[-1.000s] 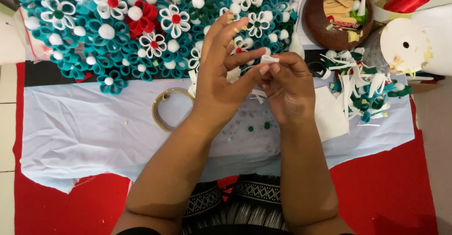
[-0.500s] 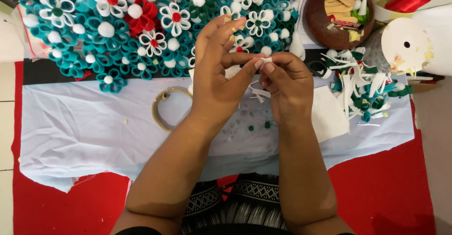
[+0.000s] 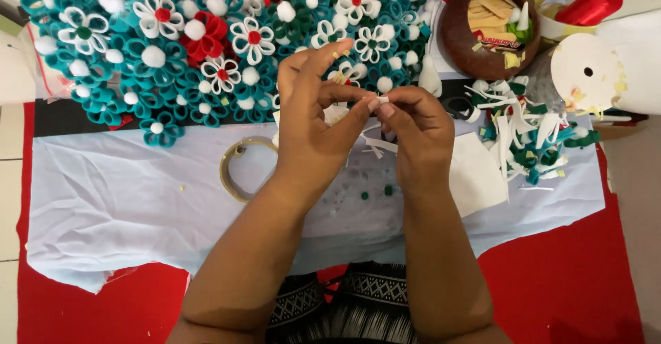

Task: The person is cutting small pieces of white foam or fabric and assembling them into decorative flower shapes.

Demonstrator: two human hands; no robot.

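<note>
From the camera on my head, I looked down at my two hands meeting above a white cloth (image 3: 110, 199) spread over a red mat (image 3: 564, 289). My left hand (image 3: 313, 130) had its thumb and forefinger closed on a small white strip (image 3: 382, 100), the other fingers fanned upward. My right hand (image 3: 416, 134) pinched the same strip from the other side, its fingers curled in, so the fingertips of both hands touched around it. The strip sat between my hands, held up above the cloth and just in front of the pile of flowers. That pile of teal, white and red flowers (image 3: 200, 48) with white pom-pom centres lay across the far edge of the cloth, behind my left hand. A roll of tape (image 3: 241, 168) lay flat on the cloth just left of my left wrist. To the right of my right hand lay a white square of paper (image 3: 482, 179), and beyond it a heap of white and teal scraps (image 3: 530, 130). A brown bowl (image 3: 454, 41) holding bits stood farther back, with a pale round disc (image 3: 585, 72) beside it.
</note>
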